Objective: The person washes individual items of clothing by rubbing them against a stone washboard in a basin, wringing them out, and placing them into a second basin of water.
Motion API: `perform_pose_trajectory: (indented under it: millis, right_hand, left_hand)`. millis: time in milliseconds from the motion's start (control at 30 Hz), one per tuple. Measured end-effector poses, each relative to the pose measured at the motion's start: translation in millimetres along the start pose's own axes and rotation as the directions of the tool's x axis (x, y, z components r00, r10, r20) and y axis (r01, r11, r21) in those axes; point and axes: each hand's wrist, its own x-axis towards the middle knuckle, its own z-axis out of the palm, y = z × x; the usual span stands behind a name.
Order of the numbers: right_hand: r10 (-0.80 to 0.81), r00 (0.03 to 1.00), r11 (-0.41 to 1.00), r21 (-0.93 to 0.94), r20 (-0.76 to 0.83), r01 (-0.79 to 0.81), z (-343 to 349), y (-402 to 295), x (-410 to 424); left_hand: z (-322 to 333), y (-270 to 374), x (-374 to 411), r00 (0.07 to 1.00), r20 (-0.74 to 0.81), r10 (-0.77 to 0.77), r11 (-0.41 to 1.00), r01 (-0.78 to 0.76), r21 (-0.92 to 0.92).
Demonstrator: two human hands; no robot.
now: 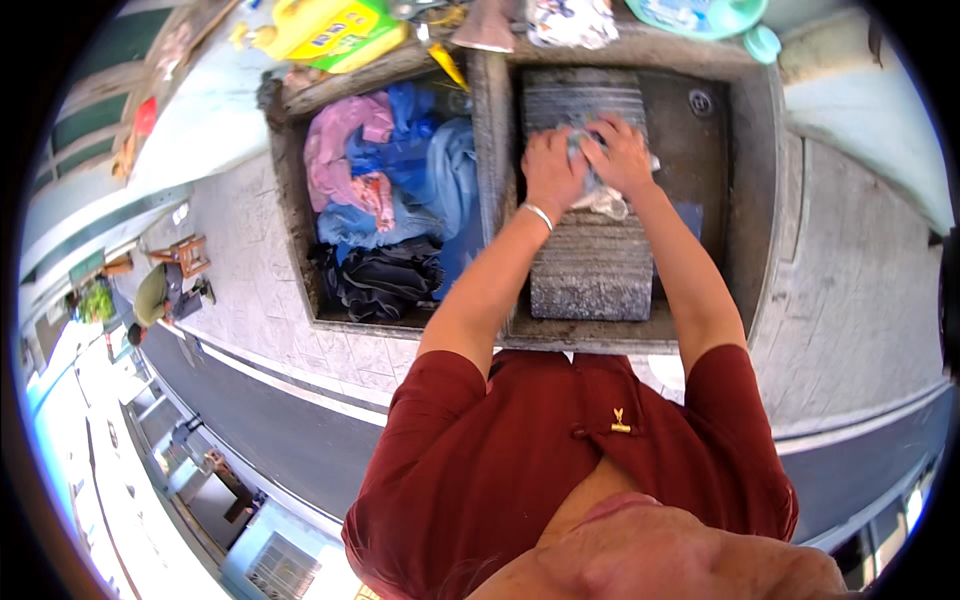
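Both of my hands are on a bunched light-coloured cloth [602,202], pressed against the ridged stone washboard [592,251] in the right basin of a concrete sink [754,202]. Fingers curled, my left hand [553,169] grips the cloth's left side; a silver bangle [538,217] circles that wrist. My right hand [621,156] bears down on the other side, beside the left. Much of the cloth is hidden under them. Pink clothing [334,142], blue denim [450,180] and a black garment [386,274] lie in the left basin.
A concrete divider [491,142] separates the basins. Along the back ledge stand a yellow detergent jug [330,34], a white patterned packet [571,22] and a turquoise plastic tub [697,15]. A drain [700,103] shows at right. Far left, a person [154,296] bends near a wooden stool [191,255].
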Motion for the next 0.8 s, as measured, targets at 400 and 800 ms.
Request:
perform_pose_trajectory:
  millis: [400,800]
  right_hand:
    - [0.201,0.962,0.877,-0.471,0.184,-0.094,4,-24,7]
    - [0.079,0.967,0.785,-0.613,0.241,0.089,-12,-37,-6]
  left_hand:
    - [-127,66,-118,0.968,0.208,0.141,0.943,-0.068,-0.324]
    - [-226,28,-332,0.820,-0.190,-0.539,0.686,0.297,-0.664]
